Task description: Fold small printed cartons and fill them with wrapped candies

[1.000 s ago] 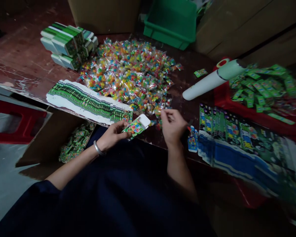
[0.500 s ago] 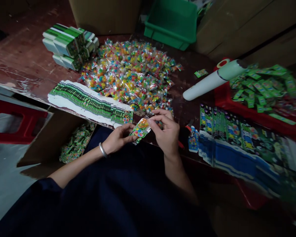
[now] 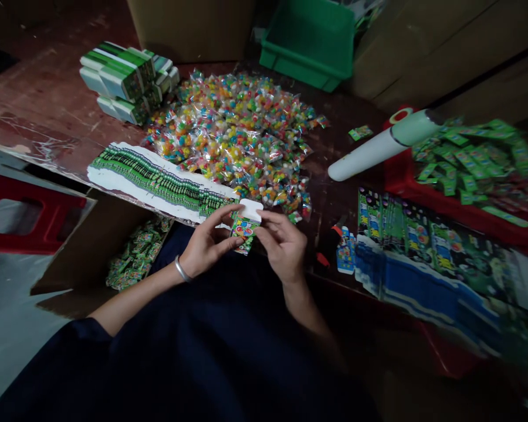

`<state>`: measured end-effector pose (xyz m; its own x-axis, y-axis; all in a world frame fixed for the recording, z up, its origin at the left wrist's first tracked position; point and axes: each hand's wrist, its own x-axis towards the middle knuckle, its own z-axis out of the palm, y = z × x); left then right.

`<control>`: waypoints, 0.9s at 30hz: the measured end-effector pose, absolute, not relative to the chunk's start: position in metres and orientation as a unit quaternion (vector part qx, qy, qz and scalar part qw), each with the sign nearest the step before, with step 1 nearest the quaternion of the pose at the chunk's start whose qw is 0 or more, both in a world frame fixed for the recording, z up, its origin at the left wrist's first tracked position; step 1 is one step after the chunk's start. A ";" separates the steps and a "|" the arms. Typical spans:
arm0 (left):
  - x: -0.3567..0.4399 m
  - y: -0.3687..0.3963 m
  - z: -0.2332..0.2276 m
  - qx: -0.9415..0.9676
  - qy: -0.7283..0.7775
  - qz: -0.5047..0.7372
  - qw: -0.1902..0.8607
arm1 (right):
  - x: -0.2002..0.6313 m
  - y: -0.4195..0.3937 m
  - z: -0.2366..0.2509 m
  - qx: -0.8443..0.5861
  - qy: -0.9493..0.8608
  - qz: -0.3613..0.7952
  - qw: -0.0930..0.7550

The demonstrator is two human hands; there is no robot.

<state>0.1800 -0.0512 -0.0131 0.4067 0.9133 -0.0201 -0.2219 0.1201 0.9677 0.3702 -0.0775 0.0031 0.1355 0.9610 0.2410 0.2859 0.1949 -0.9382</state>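
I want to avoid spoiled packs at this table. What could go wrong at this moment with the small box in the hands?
1. The small box is held over the table edge by both the left hand and the right hand; if it slips, it may land in the lap.
2. The candy bag pile lies close; a sleeve or wrist could sweep bags off.

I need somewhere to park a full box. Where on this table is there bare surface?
Bare wood lies at the far left, left of the green box stacks, and between the candy pile and the white tube. It is crowded around both hands and the fanned cartons.
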 end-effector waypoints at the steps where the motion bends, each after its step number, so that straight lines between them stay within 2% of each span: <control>1: 0.180 -0.052 -0.014 0.508 0.337 0.421 0.672 | 0.365 -0.080 -0.003 -0.547 -0.562 0.322 0.531; 7: 0.183 -0.052 -0.017 0.502 0.321 0.410 0.691 | 0.353 -0.081 -0.017 -0.545 -0.572 0.253 0.558; 12: 0.185 -0.051 -0.012 0.462 0.326 0.429 0.704 | 0.350 -0.074 -0.010 -0.494 -0.539 0.300 0.614; 15: 0.183 -0.052 -0.013 0.477 0.343 0.423 0.690 | 0.350 -0.070 -0.002 -0.491 -0.548 0.348 0.581; 20: 0.175 -0.050 -0.014 0.582 0.360 0.413 0.601 | 0.361 -0.061 0.007 -0.549 -0.518 0.425 0.499; 27: 0.168 -0.049 -0.007 0.584 0.332 0.354 0.651 | 0.367 -0.055 0.011 -0.546 -0.538 0.417 0.489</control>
